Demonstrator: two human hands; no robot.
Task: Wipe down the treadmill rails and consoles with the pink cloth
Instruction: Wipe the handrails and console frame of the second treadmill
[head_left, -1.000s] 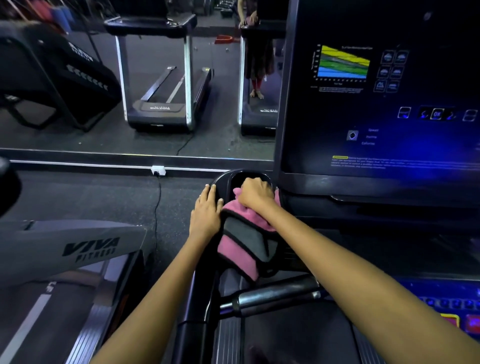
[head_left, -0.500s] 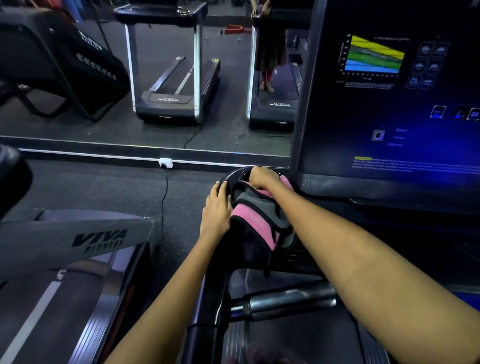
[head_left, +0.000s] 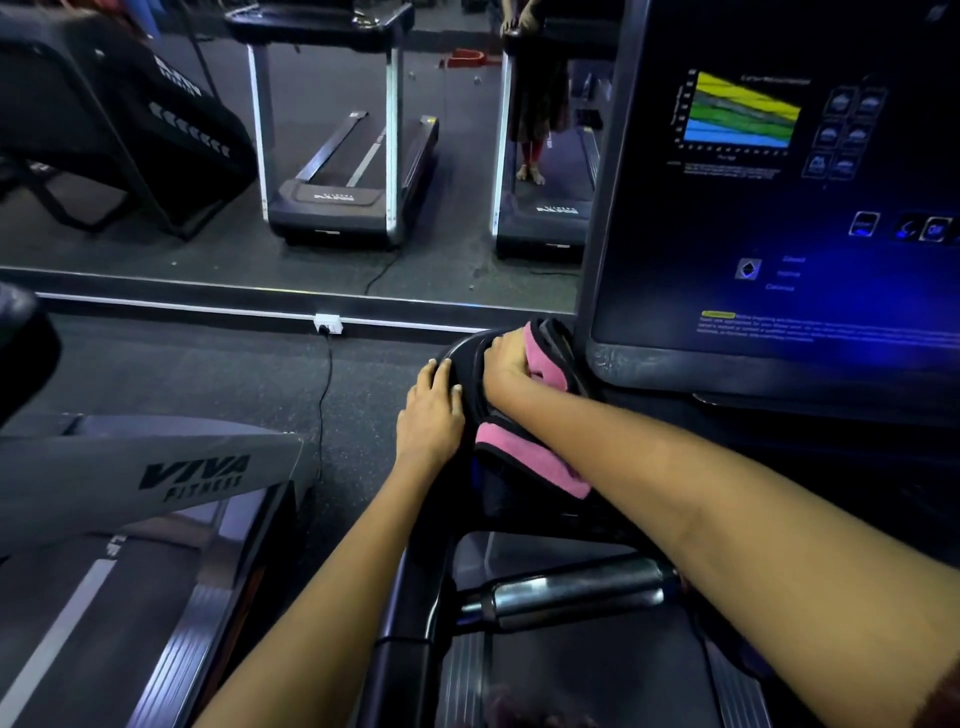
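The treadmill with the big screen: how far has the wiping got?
Nothing shows as finished; no surface looks visibly cleaner. In hand: the right hand grips the pink cloth against the rounded console corner beside the screen, while the left hand rests flat on the rail edge. Seemingly left: the screen, the metal handlebar below, and the neighbouring treadmill.

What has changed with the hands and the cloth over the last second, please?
The right hand has pushed the pink cloth forward, deeper into the cup holder beside the console. The left hand stays resting flat on the holder's edge.
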